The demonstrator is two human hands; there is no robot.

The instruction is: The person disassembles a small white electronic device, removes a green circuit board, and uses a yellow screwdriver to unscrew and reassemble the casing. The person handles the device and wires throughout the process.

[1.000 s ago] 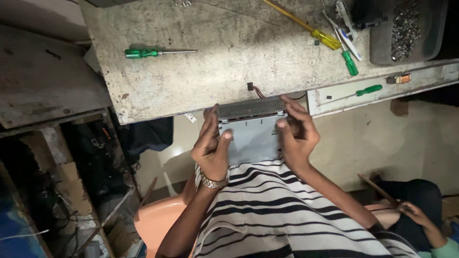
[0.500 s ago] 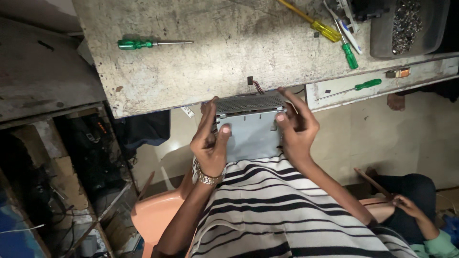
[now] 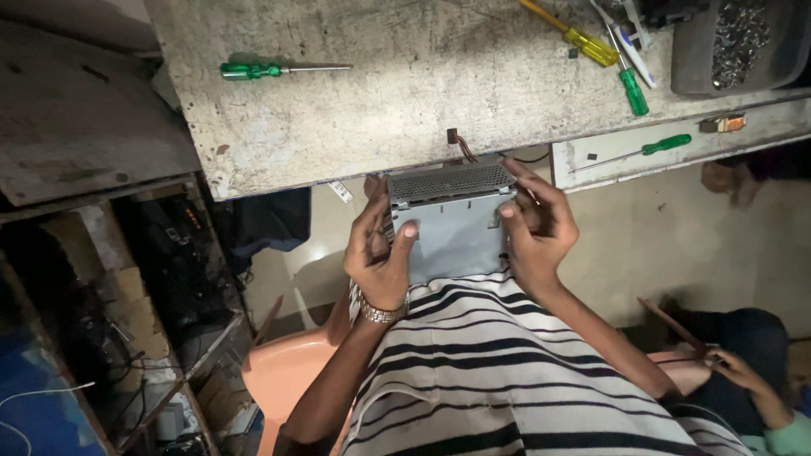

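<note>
Both hands are clamped on a grey metal box (image 3: pixel 452 219), held over the lap right at the bench (image 3: pixel 405 110) edge. Left hand (image 3: pixel 378 253) grips its left side, thumb on top; right hand (image 3: pixel 538 226) wraps the right side. Green screwdriver (image 3: pixel 279 69) lies well away on the bench.
</note>
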